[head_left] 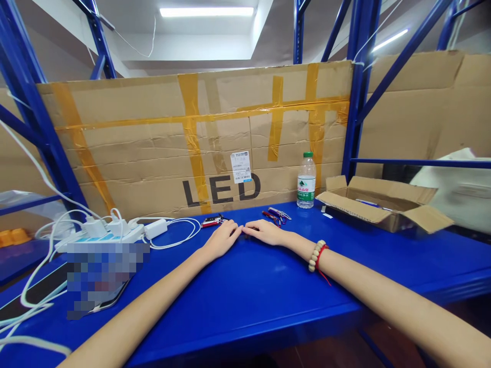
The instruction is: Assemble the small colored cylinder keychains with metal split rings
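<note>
Here's my left grip (223,238) low on the blue surface (238,301), right grip (265,232) opposite, fingertips meeting or nearly so; whether either pinches anything, I can't tell. Small red-and-silver items (211,221) lie just beyond the left, a second small cluster (279,214) just beyond the right, presumably for easy reach; the bottle (306,181) stands farther back, likely to spare it knocks.

Left forearm (155,301) reaches forward, slanting inward from my lower left | my left hand (219,240) palm down, fingers loosely bent, thumb apart | right forearm (387,291) slants in from lower right | my right hand (266,231) points leftward, fingers loosely extended, tips near my left thumb
</note>
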Demonstrator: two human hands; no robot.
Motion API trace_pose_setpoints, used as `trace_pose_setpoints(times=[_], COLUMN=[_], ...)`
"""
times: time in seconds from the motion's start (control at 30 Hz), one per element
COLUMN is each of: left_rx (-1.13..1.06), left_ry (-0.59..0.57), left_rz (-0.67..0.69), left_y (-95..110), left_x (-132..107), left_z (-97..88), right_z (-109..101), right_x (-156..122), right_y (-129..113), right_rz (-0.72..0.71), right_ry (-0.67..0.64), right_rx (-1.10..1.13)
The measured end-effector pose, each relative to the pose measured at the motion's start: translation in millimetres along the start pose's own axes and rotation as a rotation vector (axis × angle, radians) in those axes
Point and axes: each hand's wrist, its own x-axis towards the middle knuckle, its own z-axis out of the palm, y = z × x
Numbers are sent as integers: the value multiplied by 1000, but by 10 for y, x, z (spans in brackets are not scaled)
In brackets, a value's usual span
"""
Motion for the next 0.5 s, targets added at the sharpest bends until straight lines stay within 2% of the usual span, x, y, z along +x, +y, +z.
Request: trace_pose_setpoints(times=[0.13,0.3,0.5], left_rx=[-33,-53,-104], left_ry=[42,37,39], left_rz=[-36,-27,-31], left_y=[-22,23,96], left_x=[5,-6,-15], left_z=[17,-11,-73], right_z=[33,18,21], right_x=[17,12,13], right_y=[43,-8,12], right_rz=[27,84,68], right_ry=[44,15,34], right_rx=[51,177,140])
